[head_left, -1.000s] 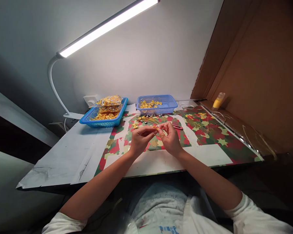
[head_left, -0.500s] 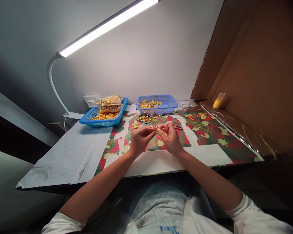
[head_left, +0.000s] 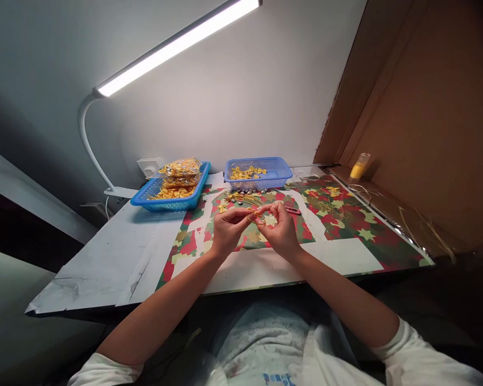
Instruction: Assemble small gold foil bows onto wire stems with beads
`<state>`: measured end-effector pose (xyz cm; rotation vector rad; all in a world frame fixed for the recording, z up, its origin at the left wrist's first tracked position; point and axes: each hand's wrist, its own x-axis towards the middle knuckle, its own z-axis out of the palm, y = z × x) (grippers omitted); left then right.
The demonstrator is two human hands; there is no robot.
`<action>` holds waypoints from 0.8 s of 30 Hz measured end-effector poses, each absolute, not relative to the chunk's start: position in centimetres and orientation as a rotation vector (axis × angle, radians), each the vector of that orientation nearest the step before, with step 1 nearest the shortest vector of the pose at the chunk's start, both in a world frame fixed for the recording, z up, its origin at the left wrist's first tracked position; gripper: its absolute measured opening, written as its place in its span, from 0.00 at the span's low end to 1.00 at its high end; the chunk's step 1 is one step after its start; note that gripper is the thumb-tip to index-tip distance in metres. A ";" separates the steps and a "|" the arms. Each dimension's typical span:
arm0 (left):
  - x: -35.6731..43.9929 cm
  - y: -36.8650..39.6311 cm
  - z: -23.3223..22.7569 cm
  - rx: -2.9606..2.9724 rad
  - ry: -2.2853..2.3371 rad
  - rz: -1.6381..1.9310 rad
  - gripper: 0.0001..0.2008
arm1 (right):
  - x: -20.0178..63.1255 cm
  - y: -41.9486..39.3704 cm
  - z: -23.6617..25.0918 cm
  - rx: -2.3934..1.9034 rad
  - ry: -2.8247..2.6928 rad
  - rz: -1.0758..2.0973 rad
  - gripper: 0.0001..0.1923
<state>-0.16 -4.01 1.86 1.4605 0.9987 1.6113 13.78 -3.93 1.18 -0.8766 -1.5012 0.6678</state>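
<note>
Item: gold loop (head_left: 254, 218), thin, held between our two hands above the mat (head_left: 346, 214), fingertips meeting over it. Left hand (head_left: 227, 230) — thumb and forefinger pinched on the loop's left side. Right hand (head_left: 282, 228) — fingers curled, pinching the loop's right side; what else sits in that grip is too small for us to tell.

Surface: table (head_left: 104, 262) with a red, green and gold star-patterned mat laid over white paper.

Behind our hands: a scatter of gold pins (head_left: 245, 197) and small beads on the mat, near the right basket (head_left: 284, 174), which holds yellow bows. Left basket (head_left: 143, 199) — blue, stacked with bagged yellow bows, well apart from our hands.

Also present: red tool (head_left: 293, 210) just beyond the right hand; yellow bottle (head_left: 360, 165) at the far right by the cardboard wall (head_left: 426, 118); lamp (head_left: 177, 45) lit overhead; socket (head_left: 149, 165) against the wall
</note>
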 end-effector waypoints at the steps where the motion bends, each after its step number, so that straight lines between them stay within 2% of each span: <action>1: -0.2 -4.0 1.9 1.459 0.998 1.609 0.11 | 13.8 -3.9 1.2 -0.880 -1.498 0.653 0.13; 14: -0.1 -3.8 1.2 1.514 0.975 1.699 0.10 | 13.6 -4.2 1.3 -0.919 -1.485 0.454 0.15; 24: -0.3 -3.7 1.0 1.602 0.998 1.741 0.08 | 13.6 -4.2 1.5 -0.885 -1.404 0.612 0.18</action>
